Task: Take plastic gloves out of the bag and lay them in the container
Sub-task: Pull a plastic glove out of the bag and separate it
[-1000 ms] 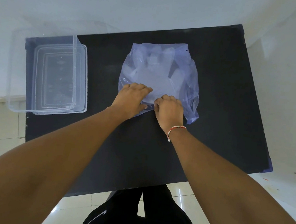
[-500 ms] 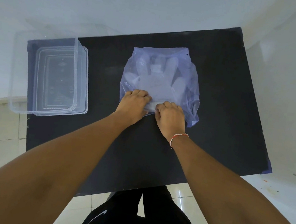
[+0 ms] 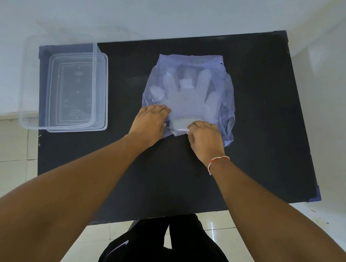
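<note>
A bluish see-through bag [image 3: 226,106] lies flat on the black table [image 3: 164,172], its mouth toward me. Inside it a stack of clear plastic gloves [image 3: 187,94] shows, fingers pointing away. My left hand [image 3: 148,123] presses flat on the bag's near left corner. My right hand [image 3: 206,140] pinches the bag's near edge by the glove cuffs. The clear plastic container [image 3: 65,87] stands at the table's left end, a hand's length from my left hand, with nothing visible in it.
The table's far edge meets a white wall, and another wall runs along its right side. Pale tiled floor lies to the left and in front. My legs in dark trousers [image 3: 156,249] are just below the near edge.
Both hands have slid a little toward me along the bag's near edge. The bag has flattened, and the glove shape inside shows more clearly than a second ago.
</note>
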